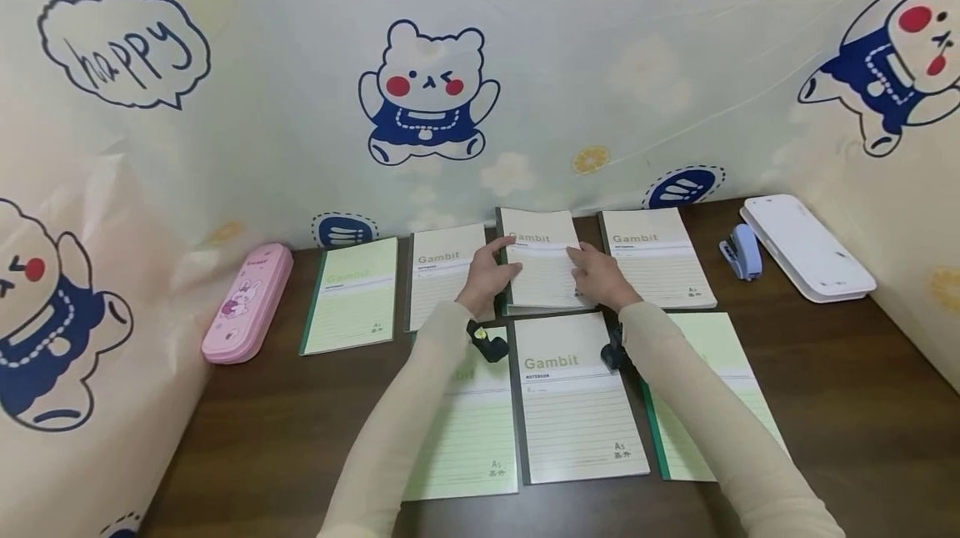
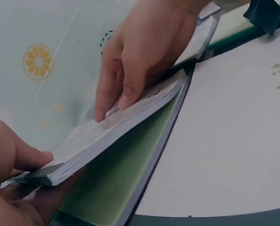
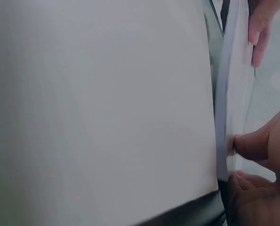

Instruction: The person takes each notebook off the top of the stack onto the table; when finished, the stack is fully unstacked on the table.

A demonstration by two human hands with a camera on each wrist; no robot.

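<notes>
My left hand [image 1: 487,281] grips the left spine edge of a white Gambit notebook [image 1: 543,229], thumb on the cover and fingers underneath. That notebook's lower left corner is raised in the left wrist view, and a green notebook [image 2: 126,165] shows below it. My right hand [image 1: 603,275] rests its fingertips on the white cover near the right side. In the right wrist view the right thumb [image 3: 251,143] touches the cover. Just in front, a white notebook [image 1: 577,404] lies flat between two green ones [image 1: 472,438], [image 1: 720,363], partly under the sleeves.
In the back row lie a green notebook [image 1: 352,296] and white notebooks [image 1: 442,263], [image 1: 656,258]. A pink pencil case [image 1: 247,304] is at the left; a blue stapler [image 1: 741,252] and white case [image 1: 808,248] are at the right. A patterned cloth [image 1: 555,79] hangs behind the table.
</notes>
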